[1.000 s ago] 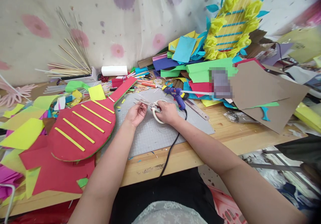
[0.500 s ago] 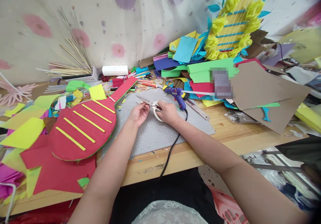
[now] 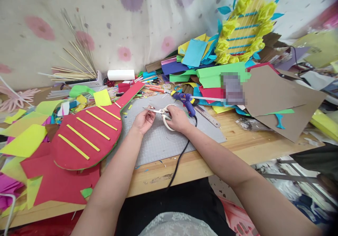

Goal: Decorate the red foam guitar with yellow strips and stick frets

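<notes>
My right hand (image 3: pixel 178 119) grips the white handles of a pair of scissors (image 3: pixel 161 111) over the grey cutting mat (image 3: pixel 163 139). The blades point left and look closed. My left hand (image 3: pixel 143 120) is pinched at the blade tips, holding a small piece I cannot make out. Left of the mat lies a red guitar-shaped foam cutout (image 3: pixel 88 134) with yellow strips across it.
A blue glue gun (image 3: pixel 186 100) lies just behind my right hand, its black cord (image 3: pixel 179 160) running over the table's front edge. Coloured foam sheets (image 3: pixel 200 67), brown cardboard (image 3: pixel 274 95), a metal ruler (image 3: pixel 208 115), thin sticks (image 3: pixel 76 65) and a white roll (image 3: pixel 120 74) crowd the back.
The scissor blades, open a second ago, have closed. My left hand stayed pinched at the blade tips; both hands shifted only slightly.
</notes>
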Tool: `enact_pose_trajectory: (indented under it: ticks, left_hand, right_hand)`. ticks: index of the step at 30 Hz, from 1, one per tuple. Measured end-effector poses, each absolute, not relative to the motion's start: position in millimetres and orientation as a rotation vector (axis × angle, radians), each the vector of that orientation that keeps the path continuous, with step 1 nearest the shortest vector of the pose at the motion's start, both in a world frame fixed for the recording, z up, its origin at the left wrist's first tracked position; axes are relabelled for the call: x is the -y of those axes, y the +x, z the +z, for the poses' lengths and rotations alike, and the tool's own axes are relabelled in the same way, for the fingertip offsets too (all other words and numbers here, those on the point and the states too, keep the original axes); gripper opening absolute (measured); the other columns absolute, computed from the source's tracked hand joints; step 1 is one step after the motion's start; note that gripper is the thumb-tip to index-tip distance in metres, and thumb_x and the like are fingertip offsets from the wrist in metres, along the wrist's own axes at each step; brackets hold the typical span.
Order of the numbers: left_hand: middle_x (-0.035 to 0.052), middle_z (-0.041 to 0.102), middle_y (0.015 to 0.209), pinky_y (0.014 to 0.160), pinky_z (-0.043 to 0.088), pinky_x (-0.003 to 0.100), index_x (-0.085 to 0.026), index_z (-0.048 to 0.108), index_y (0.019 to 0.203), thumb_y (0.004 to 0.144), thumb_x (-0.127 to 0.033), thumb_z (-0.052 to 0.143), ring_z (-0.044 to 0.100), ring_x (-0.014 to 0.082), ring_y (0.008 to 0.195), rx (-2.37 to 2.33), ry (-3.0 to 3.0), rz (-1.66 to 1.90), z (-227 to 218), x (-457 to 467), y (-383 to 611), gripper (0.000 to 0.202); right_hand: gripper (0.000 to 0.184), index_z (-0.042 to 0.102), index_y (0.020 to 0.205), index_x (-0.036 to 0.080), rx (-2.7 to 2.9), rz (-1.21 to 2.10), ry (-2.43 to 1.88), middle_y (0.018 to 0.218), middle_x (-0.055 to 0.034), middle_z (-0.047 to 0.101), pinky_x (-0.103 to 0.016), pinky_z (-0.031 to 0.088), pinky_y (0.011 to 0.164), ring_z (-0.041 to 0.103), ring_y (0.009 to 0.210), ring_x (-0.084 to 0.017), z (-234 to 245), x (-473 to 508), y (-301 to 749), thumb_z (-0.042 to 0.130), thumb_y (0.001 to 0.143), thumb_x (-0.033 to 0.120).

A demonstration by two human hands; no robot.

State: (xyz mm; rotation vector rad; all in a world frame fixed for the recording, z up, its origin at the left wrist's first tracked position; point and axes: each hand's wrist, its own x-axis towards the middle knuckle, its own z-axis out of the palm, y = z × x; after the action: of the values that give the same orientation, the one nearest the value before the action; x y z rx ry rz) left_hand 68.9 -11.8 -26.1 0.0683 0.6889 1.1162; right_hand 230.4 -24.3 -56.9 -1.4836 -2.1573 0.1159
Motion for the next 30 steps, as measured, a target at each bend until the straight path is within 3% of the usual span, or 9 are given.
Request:
enact_pose_trajectory:
  ticks: [13, 30]
  left_hand:
    - [0.0001, 0.051, 0.061, 0.044, 0.043, 0.008, -0.009, 0.056, 0.075, 0.085, -0.002, 0.035, 0.049, 0.0026, 0.051, -0.656, -0.027, 1.087, -24, 15, 69, 0.025]
    - [0.0034, 0.058, 0.067, 0.049, 0.048, 0.008, -0.008, 0.059, 0.08, 0.084, -0.001, 0.036, 0.052, 0.0023, 0.053, -0.634, 0.016, 1.085, -31, 11, 65, 0.024]
  right_hand:
    - [0.022, 0.052, 0.089, 0.017, 2.146, 0.094, -1.566, 0.085, -0.0075, 0.06, -0.027, 0.032, 0.065, 0.052, 0.076, -0.019, -49, 29, 224, 0.046, 0.075, 0.033]
    - [0.023, 0.059, 0.08, 0.018, 2.154, 0.133, -1.795, 0.077, -0.0062, 0.066, -0.026, 0.027, 0.056, 0.057, 0.069, -0.017, -44, 29, 226, 0.046, 0.079, 0.037]
